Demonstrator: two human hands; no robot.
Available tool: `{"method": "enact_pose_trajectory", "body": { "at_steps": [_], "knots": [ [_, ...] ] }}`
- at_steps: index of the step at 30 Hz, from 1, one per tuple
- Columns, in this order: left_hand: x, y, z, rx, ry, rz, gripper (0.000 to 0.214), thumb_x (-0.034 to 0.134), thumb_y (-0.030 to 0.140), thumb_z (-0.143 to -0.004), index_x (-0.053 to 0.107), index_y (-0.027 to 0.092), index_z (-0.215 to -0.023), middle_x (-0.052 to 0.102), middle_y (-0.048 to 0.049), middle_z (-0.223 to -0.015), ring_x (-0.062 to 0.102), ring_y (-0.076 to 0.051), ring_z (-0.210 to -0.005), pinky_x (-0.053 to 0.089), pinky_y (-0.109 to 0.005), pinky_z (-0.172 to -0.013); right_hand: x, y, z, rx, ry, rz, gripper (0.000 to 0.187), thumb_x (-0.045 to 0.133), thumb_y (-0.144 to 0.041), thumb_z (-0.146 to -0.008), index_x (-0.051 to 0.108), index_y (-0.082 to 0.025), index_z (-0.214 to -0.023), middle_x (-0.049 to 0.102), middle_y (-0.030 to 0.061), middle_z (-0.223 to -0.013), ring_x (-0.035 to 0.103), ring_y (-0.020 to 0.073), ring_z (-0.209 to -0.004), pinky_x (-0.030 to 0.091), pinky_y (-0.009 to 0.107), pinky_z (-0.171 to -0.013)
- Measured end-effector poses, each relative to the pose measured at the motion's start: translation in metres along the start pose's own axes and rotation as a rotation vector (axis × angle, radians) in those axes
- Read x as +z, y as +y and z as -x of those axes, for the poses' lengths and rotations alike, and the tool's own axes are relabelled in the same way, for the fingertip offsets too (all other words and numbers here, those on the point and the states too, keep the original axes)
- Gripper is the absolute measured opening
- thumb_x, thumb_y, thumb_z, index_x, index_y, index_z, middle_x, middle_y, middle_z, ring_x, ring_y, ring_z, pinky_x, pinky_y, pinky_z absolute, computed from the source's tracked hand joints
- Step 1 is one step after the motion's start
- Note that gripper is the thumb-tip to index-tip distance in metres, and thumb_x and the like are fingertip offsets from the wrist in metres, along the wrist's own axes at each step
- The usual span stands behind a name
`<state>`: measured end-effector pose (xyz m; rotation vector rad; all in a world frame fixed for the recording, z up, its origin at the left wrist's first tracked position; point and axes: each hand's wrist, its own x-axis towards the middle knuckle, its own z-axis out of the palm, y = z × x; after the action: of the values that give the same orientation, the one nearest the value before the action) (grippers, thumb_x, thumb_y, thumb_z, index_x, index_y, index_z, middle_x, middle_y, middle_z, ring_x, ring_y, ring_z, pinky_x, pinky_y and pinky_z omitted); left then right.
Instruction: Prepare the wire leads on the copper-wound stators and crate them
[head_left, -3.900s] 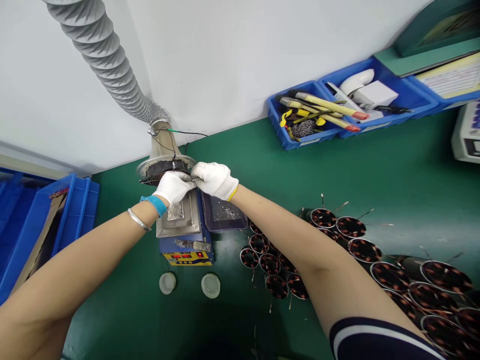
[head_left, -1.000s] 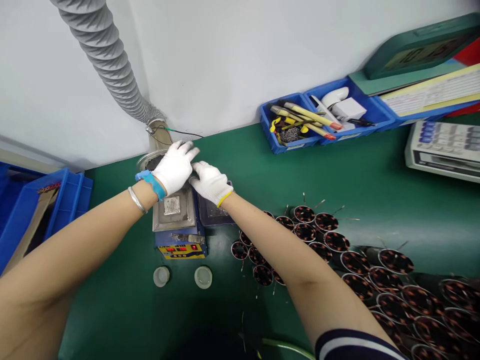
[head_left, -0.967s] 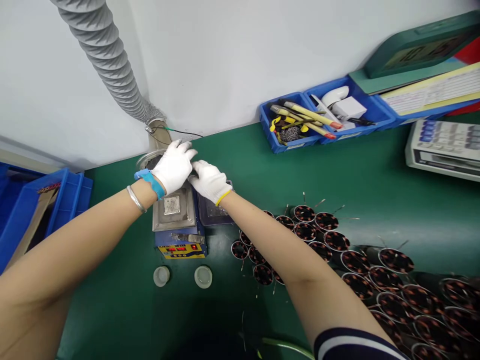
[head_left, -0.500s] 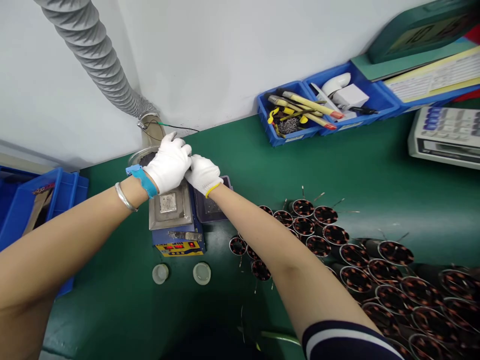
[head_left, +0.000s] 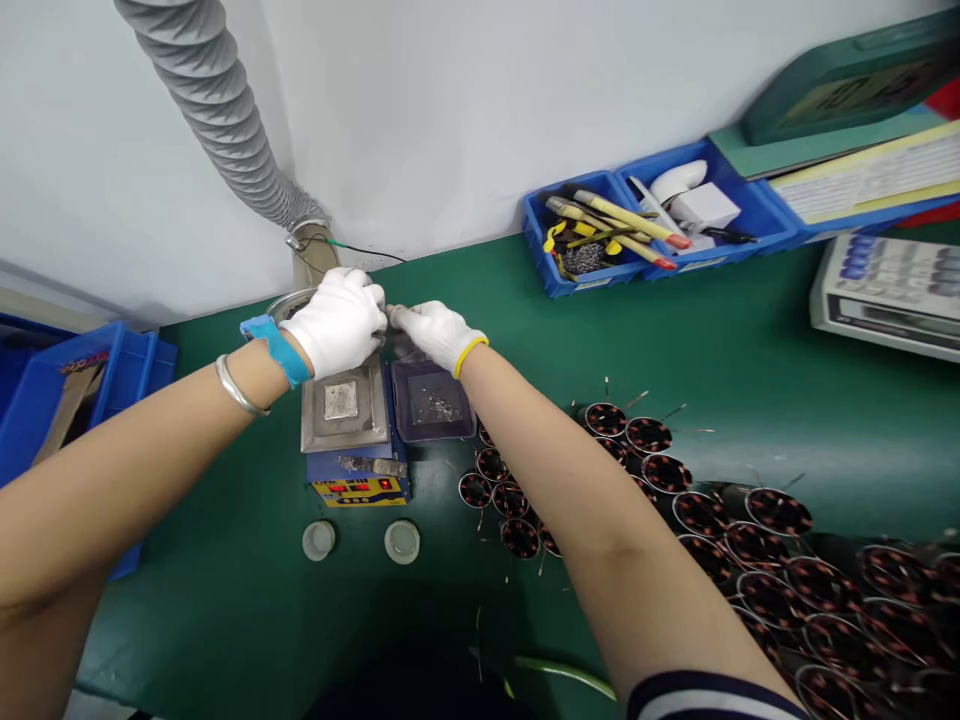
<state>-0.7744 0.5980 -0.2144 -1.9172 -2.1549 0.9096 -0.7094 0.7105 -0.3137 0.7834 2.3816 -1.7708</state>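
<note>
We have a blue machine (head_left: pixel 349 435) with a metal top, standing on our green bench (head_left: pixel 360 640), a dark tray (head_left: pixel 433 400) just to its right. Around its far edge, our gloved left hand (head_left: pixel 341 322) has its fingers curled and our gloved right hand (head_left: pixel 437 332) has its fingers drawn together; we cannot tell what either grips. Nearer us sit two dishes (head_left: pixel 403 542); many dark cans (head_left: pixel 699 513) cover the right side. Beyond, blue bins (head_left: pixel 596 285) hold tools, and a grey hose (head_left: pixel 225 110) hangs against the white wall (head_left: pixel 450 120).

Green clock (head_left: pixel 855 78), apparently showing "10", later digits unclear (faint)
</note>
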Motion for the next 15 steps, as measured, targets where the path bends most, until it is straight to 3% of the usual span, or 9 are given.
{"method": "enact_pose_trajectory", "body": {
  "at_steps": [3,6,10,13,15],
  "knots": [
    [-0.003,-0.001,-0.004,0.032,-0.028,0.028,0.024,0.053,0.030,-0.083,0.073,0.017,-0.088,0.065,-0.0092,-0.097,0.054,-0.030,-0.097,0.037,-0.042,-0.079,0.006,-0.003,-0.001,0.083,-0.114,-0.120,0.024,0.063,-0.040,-0.080,0.065,-0.016,-0.076,0.067,0.0023,-0.061,0.061,0.0113,-0.049,0.051,0.021,-0.053],
    [-0.005,-0.007,-0.004,-0.034,0.013,0.140,0.029,0.052,0.039,-0.084,0.073,0.018,-0.087,0.066,-0.0077,-0.098,0.055,-0.028,-0.095,0.037,-0.039,-0.075,0.012,0.001,-0.004,0.072,-0.057,-0.063,0.010,0.068,-0.025,-0.074,0.065,-0.016,-0.072,0.063,-0.0007,-0.055,0.056,0.0084,-0.045,0.048,0.019,-0.051],
    [-0.004,-0.017,-0.004,-0.158,0.081,0.210,0.035,0.045,0.036,-0.086,0.072,0.017,-0.098,0.066,-0.0082,-0.104,0.055,-0.027,-0.096,0.037,-0.037,-0.075,0.011,0.003,-0.005,0.038,-0.018,0.022,0.019,0.064,-0.035,-0.077,0.068,-0.017,-0.070,0.063,-0.0009,-0.054,0.058,0.0097,-0.049,0.046,0.020,-0.054],
    [0.000,-0.017,-0.007,-0.120,0.024,0.159,0.035,0.044,0.031,-0.086,0.071,0.016,-0.103,0.066,-0.0096,-0.105,0.054,-0.028,-0.097,0.037,-0.038,-0.078,0.010,-0.001,-0.008,0.002,-0.023,0.175,0.025,0.066,-0.043,-0.072,0.071,-0.019,-0.070,0.066,0.0008,-0.060,0.062,0.0125,-0.056,0.045,0.022,-0.057],
    [0.003,-0.016,-0.009,-0.095,-0.001,0.115,0.033,0.045,0.030,-0.086,0.071,0.016,-0.102,0.065,-0.0107,-0.104,0.054,-0.028,-0.096,0.037,-0.039,-0.079,0.011,-0.003,-0.012,-0.024,-0.038,0.268,0.019,0.068,-0.037,-0.072,0.073,-0.020,-0.077,0.069,0.0018,-0.065,0.064,0.0140,-0.060,0.046,0.022,-0.058]
  ]
}}
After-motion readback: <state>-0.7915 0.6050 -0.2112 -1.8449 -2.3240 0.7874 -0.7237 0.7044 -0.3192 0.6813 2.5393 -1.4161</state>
